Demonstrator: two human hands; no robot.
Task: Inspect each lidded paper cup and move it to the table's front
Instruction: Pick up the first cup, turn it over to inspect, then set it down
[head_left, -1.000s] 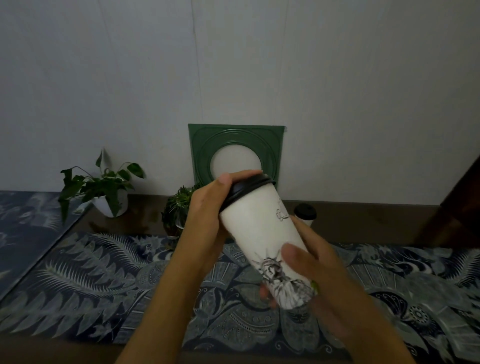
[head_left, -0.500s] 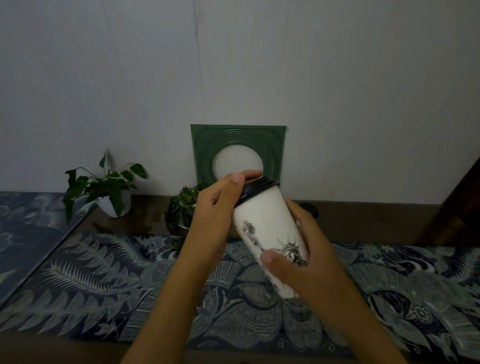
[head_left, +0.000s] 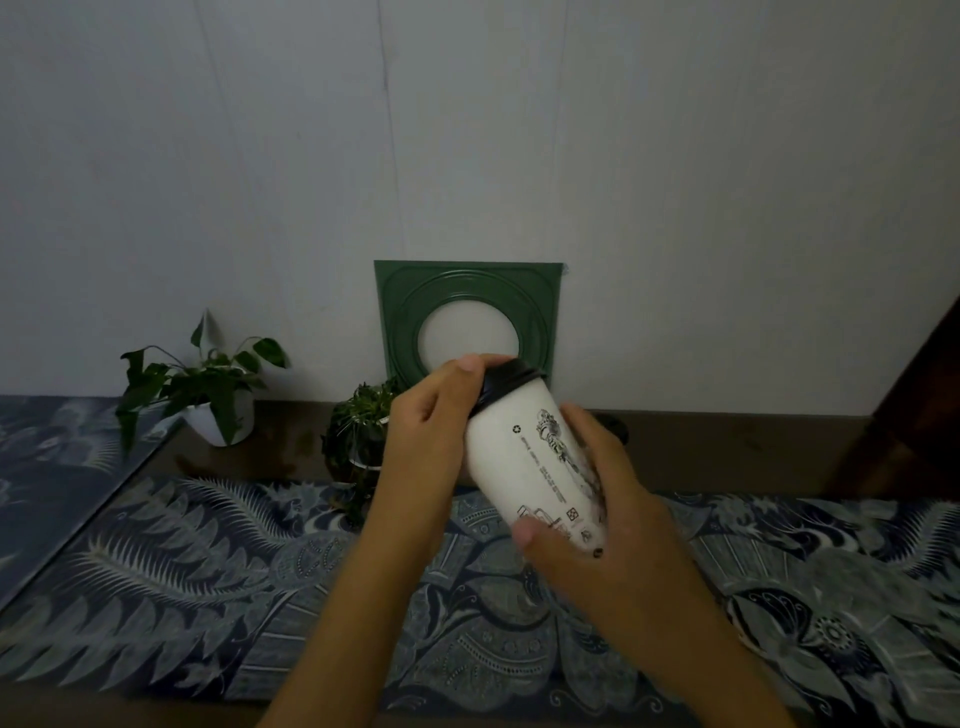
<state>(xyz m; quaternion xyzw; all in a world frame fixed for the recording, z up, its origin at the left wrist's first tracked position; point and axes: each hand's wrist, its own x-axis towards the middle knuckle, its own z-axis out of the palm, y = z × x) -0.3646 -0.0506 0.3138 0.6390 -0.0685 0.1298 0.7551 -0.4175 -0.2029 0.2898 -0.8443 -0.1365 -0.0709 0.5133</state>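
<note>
A tall white paper cup (head_left: 524, 457) with a black lid (head_left: 511, 382) and black printed drawings hangs tilted in the air above the table, lid up and leaning away. My left hand (head_left: 431, 426) grips the lid and the cup's upper edge. My right hand (head_left: 597, 525) wraps around the cup's lower part and hides its base. Behind my right hand, the dark lid of a second cup (head_left: 615, 423) peeks out near the wall; its body is hidden.
A blue patterned cloth (head_left: 208, 597) covers the table's front. A white-potted leafy plant (head_left: 208, 395) stands at the back left, a small bushy plant (head_left: 358, 431) at the back centre. A green square frame (head_left: 400, 312) leans on the wall. Dark furniture (head_left: 919, 415) stands at right.
The cup has turned in my hands: the statue drawing moved round toward the right side, and small printed text now faces me. Both hands keep their hold.
</note>
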